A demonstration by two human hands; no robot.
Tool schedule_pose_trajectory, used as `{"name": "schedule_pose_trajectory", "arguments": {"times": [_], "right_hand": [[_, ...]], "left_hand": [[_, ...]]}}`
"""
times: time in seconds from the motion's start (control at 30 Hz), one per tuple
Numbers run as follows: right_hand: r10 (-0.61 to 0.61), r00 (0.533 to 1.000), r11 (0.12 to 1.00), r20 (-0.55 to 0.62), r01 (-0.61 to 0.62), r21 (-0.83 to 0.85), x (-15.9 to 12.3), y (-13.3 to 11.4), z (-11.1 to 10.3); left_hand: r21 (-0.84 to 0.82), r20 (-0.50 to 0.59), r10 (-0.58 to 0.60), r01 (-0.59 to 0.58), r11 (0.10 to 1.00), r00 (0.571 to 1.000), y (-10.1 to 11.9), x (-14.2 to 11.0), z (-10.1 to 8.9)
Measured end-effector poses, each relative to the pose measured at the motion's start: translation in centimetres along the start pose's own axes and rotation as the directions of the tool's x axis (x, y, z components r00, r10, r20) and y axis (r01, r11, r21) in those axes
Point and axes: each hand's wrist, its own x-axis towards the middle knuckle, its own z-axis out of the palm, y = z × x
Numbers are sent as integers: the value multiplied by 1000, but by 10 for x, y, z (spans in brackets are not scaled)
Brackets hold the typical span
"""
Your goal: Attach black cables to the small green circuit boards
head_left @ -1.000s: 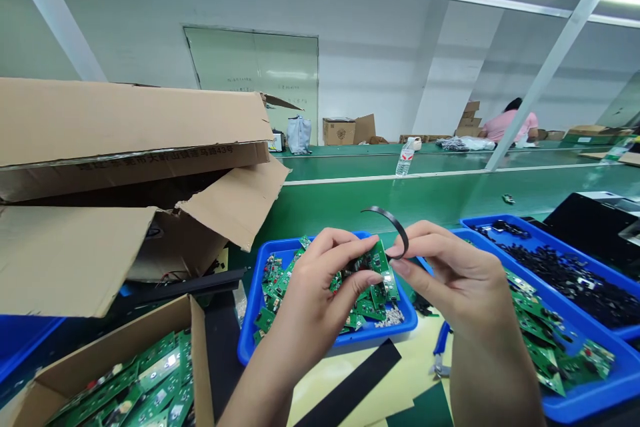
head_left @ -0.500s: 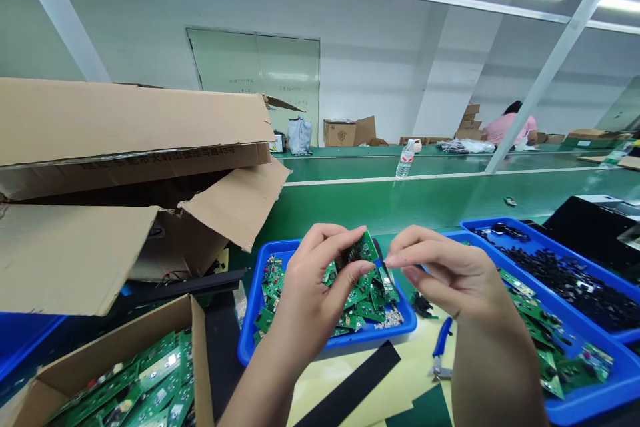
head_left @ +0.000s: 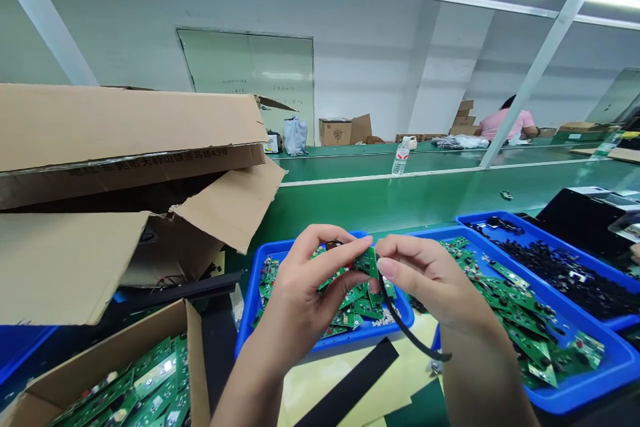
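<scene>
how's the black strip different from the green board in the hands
The green board is flat and rigid-looking with small parts on it, while the black strip is thin, plain and curved. The left hand grips the board; the strip's lower end hangs beside the right hand. Both are held above the blue tray.

Electronics factory (green assembly line (head_left: 425, 197))

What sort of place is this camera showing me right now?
Probably an electronics assembly or rework workshop: a long green workbench runs across the room, blue trays hold green circuit boards, and a cardboard box holds more.
</scene>
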Motion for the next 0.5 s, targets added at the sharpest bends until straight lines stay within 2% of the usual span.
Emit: {"name": "schedule_pose_trajectory", "arguments": {"times": [0.3,0.5], "right_hand": [[22,1000,998,7,-23,53,-1,-6,-2],[51,999,988,-4,-50,146,0,3,0]], "left_hand": [[16,43,69,-69,997,997,-2,0,-1],[32,47,81,-82,996,996,1,0,1]]}}
